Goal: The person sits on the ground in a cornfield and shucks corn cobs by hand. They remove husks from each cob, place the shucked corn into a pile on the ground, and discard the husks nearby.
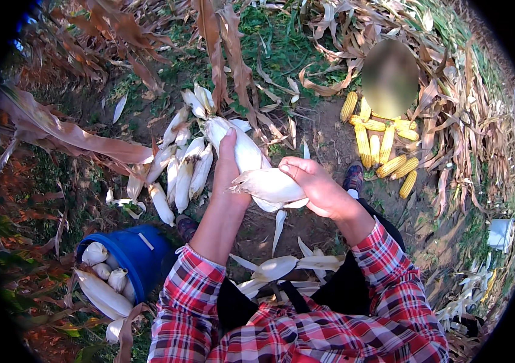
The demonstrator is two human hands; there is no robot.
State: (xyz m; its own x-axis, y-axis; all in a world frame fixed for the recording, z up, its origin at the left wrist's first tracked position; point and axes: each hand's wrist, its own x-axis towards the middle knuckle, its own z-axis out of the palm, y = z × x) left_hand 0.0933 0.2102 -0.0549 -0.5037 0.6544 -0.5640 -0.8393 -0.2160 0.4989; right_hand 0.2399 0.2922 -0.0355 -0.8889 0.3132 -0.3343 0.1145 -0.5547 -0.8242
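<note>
Bare soil [324,133] and dry corn stalks [457,133] surround the person; yellow cobs [363,145] lie on the ground ahead to the right, husk-covered ears [183,184] are heaped to the left, and a tilted blue bucket [156,260] holds more; the left hand [224,172] grasps a pale ear [242,145], thumb in front, fingers hidden; the right hand [321,187] grips the base of a second ear [269,184], its tip pointing left, between the forearms; loose husks [275,267] lie below; the step appears to be husking; the next move probably calls for pulling the leaves back while steadying the ear.
</note>
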